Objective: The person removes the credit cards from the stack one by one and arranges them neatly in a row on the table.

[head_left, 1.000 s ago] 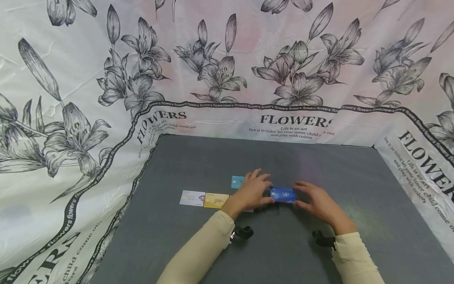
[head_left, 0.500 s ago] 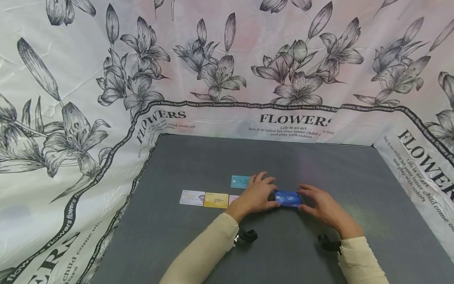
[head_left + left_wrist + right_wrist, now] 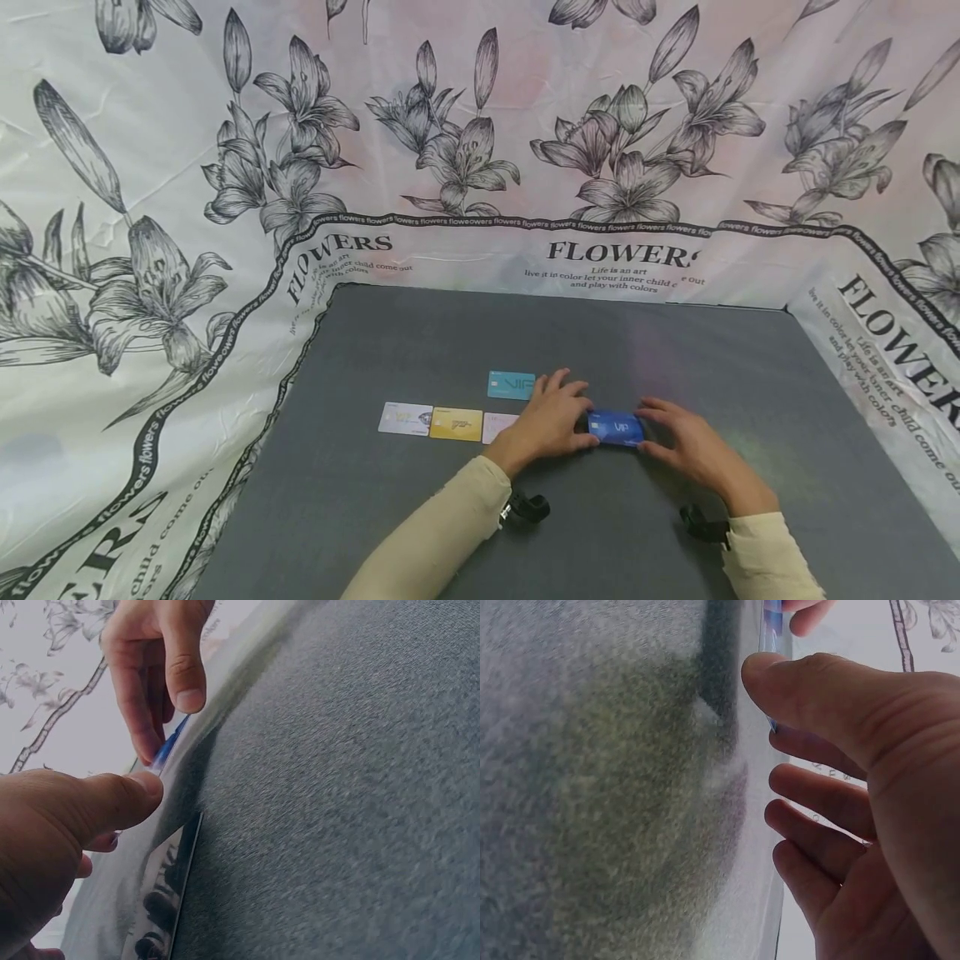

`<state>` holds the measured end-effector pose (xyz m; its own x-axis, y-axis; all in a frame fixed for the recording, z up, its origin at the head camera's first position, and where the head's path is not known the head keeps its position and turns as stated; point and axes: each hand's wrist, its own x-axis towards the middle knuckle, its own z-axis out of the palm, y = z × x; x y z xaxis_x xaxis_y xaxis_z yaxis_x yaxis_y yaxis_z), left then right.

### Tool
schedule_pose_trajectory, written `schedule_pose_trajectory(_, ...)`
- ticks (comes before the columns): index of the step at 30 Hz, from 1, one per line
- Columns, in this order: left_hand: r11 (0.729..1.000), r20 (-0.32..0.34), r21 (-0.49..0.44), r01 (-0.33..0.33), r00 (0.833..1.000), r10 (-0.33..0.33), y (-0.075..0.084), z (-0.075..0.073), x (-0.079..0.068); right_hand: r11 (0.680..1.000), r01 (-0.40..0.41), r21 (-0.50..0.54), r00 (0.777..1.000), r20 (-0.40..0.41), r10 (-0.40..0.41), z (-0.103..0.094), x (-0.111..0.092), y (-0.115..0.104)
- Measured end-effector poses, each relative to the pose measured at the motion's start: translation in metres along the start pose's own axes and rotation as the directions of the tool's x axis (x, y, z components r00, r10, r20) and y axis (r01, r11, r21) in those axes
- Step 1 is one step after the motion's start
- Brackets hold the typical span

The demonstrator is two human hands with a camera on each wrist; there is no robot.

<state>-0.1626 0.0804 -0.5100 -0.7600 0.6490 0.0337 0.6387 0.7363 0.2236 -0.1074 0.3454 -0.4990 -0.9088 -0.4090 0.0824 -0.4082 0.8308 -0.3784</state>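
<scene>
A blue VIP card (image 3: pixel 617 428) is stretched between my two hands, raised a little over the grey table with its shadow beneath. My left hand (image 3: pixel 546 425) pinches its left end with thumb and fingers. At the other end, my right hand (image 3: pixel 697 450) holds the edge between thumb (image 3: pixel 780 679) and forefinger, its other fingers spread loosely. A pink card (image 3: pixel 497 426) is partly hidden by my left hand. In the left wrist view a card with a dark pattern (image 3: pixel 166 881) lies flat on the table below that hand.
A white card (image 3: pixel 404 418) and a yellow card (image 3: pixel 456 424) continue the row leftward from the pink one. Behind the row lies a teal VIP card (image 3: pixel 510 384). A flower-printed curtain (image 3: pixel 450 150) borders the grey table (image 3: pixel 600 533) at the back and sides.
Both hands have moved right and slightly nearer the body with the blue card between them. More of the teal and pink cards now shows.
</scene>
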Motion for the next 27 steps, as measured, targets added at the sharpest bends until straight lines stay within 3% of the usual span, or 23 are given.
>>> schedule_pose_trajectory(27,1.0,0.006,0.02,0.016,1.0,-0.016,0.01,0.014,-0.004,0.999,-0.049,0.002,0.999,0.001,0.049,0.011,-0.01,0.005)
